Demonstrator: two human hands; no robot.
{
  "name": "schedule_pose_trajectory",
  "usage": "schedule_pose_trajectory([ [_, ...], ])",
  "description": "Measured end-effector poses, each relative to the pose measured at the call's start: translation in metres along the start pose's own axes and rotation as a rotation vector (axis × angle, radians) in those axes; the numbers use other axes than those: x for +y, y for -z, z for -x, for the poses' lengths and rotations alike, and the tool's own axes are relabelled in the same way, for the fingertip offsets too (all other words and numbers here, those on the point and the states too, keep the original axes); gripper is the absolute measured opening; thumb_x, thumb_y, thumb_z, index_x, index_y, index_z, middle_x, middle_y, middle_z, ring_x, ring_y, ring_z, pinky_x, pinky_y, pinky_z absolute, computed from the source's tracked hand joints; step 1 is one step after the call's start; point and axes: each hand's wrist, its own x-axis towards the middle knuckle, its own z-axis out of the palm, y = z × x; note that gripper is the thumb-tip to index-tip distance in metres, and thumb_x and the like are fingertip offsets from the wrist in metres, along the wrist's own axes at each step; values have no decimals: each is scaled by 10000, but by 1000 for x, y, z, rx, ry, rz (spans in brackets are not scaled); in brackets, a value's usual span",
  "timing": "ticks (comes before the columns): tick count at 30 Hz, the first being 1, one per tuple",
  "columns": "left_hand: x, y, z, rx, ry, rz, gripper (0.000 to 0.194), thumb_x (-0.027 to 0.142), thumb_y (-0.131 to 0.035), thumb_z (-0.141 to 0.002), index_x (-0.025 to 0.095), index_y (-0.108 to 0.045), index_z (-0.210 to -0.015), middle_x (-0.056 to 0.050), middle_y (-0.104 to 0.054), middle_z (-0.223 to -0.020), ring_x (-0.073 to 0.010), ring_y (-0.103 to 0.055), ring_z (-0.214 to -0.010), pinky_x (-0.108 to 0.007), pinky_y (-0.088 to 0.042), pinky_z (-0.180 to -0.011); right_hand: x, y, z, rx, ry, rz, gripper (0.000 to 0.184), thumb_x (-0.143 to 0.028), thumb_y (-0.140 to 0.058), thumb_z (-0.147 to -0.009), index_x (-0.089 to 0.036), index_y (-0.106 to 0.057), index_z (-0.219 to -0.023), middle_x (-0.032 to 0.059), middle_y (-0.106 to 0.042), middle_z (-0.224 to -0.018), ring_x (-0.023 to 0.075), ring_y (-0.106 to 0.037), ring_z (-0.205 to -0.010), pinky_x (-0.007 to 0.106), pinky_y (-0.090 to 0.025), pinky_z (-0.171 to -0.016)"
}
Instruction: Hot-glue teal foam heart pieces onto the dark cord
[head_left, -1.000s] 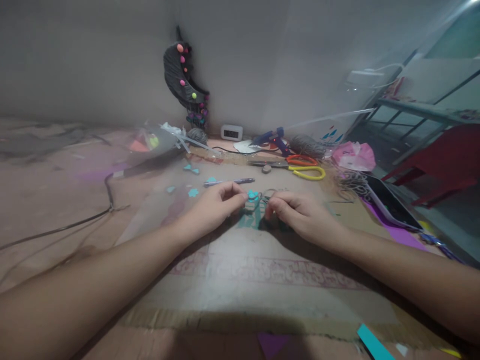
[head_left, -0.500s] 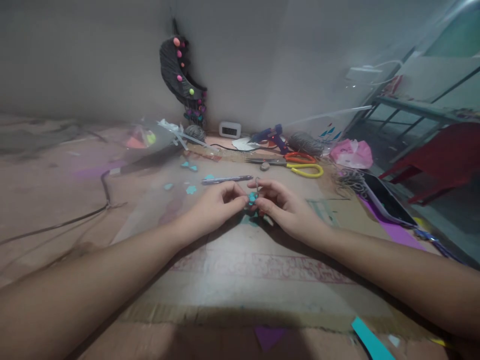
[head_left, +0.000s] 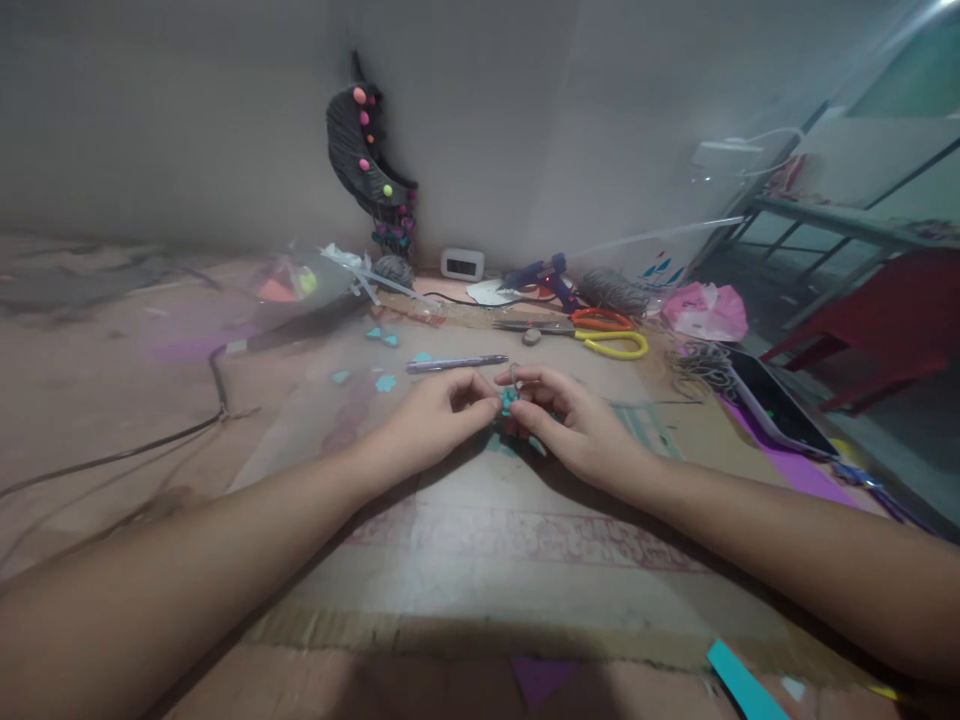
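My left hand (head_left: 439,415) is closed in a pinch on the left edge of a small turquoise paper flower (head_left: 508,401). From the other side my right hand (head_left: 581,420) closes on a strand of grey yarn (head_left: 514,374), its thumb and fingertips against the flower. The yarn curves up past the right forefinger; its lower part is hidden by the fingers. Both hands are just above a cardboard sheet (head_left: 480,600). Just beyond them lies a pen (head_left: 457,364), with another turquoise flower cutout (head_left: 385,383) to its left.
Scissors (head_left: 611,343) with orange and yellow handles lie behind the hands, near a blue glue gun (head_left: 551,275) and grey yarn (head_left: 611,291). A phone (head_left: 780,405) is at right. By the wall are a small white clock (head_left: 462,264) and a dark crescent decoration (head_left: 352,150).
My right hand has moved left and brought the yarn against the turquoise flower, its forefinger now extended above it. Over the last half second the hands barely move; the view shifts slightly.
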Motion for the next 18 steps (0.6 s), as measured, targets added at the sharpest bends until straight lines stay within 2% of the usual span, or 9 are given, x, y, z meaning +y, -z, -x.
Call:
schedule_pose_trajectory([
  [3, 0, 0, 0, 22, 9, 24, 135, 269, -579, -858, 180, -599, -759, 5, -636, -713, -121, -550, -639, -245, -416, -612, -2, 1, 0, -3, -19, -100, 283, -364, -496, -970, -186, -546, -1183, 19, -644, -788, 140, -607, -720, 300, -489, -689],
  [6, 0, 0, 1, 21, 18, 23, 152, 291, -584, -865, 178, -599, -765, 7, -623, -702, -119, -542, -631, -247, -410, -608, -4, 1, -1, -11, -35, -160, 265, -317, -519, -947, -176, -540, -1170, 15, -630, -790, 138, -610, -737, 285, -489, -685],
  [18, 2, 0, 0, 14, -19, 1, 157, 261, -583, -856, 180, -603, -723, 4, -620, -695, -126, -544, -648, -259, -429, -641, -4, 0, -1, -12, -54, -182, 240, -256, -530, -918, -185, -541, -1147, 15, -641, -811, 142, -639, -780, 290, -501, -726],
])
